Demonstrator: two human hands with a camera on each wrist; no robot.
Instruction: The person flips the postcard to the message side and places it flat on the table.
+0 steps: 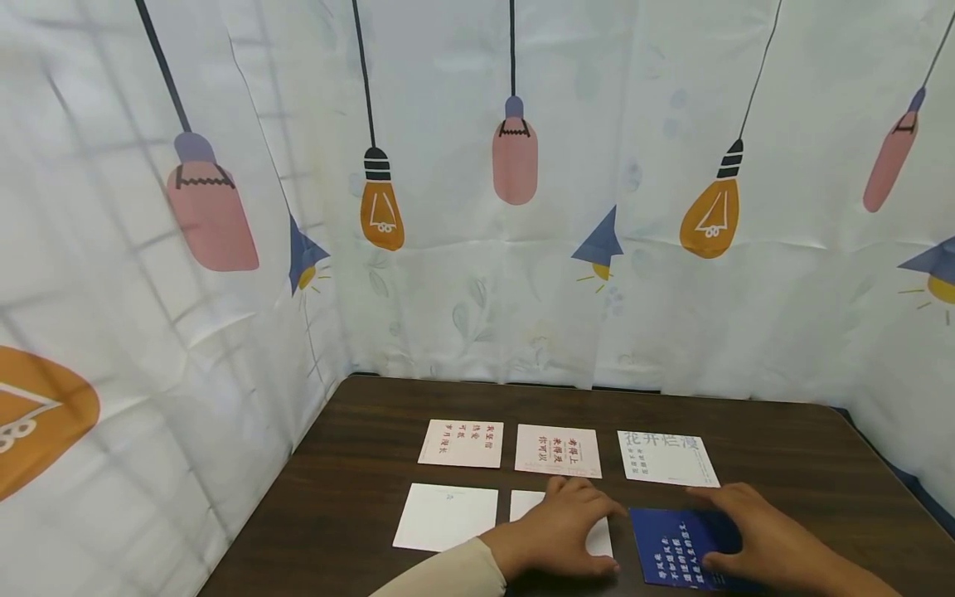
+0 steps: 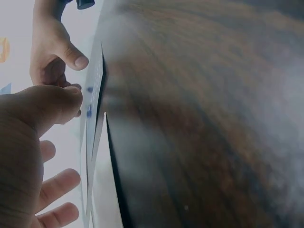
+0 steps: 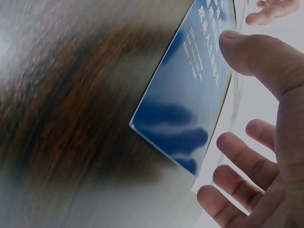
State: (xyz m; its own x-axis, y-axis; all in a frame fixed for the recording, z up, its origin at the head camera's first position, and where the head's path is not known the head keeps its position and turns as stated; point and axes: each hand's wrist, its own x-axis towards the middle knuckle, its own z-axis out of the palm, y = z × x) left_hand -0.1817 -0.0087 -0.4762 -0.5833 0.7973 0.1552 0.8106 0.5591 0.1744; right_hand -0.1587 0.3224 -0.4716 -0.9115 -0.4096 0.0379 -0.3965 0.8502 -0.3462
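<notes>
My left hand hovers over a white card in the front row, covering much of it, with thumb and fingers apart and nothing between them. Over the right part of a dark blue card with white writing is my right hand. In the right wrist view, its thumb overlaps the blue card, while the other fingers are spread beyond the card's edge, holding nothing. Another white card, nearly blank, lies left of my left hand.
Behind the hands, a back row holds two pale cards with red writing and a white card with grey writing. They lie on a dark wood-grain table. A white curtain printed with lamps hangs behind and at the sides.
</notes>
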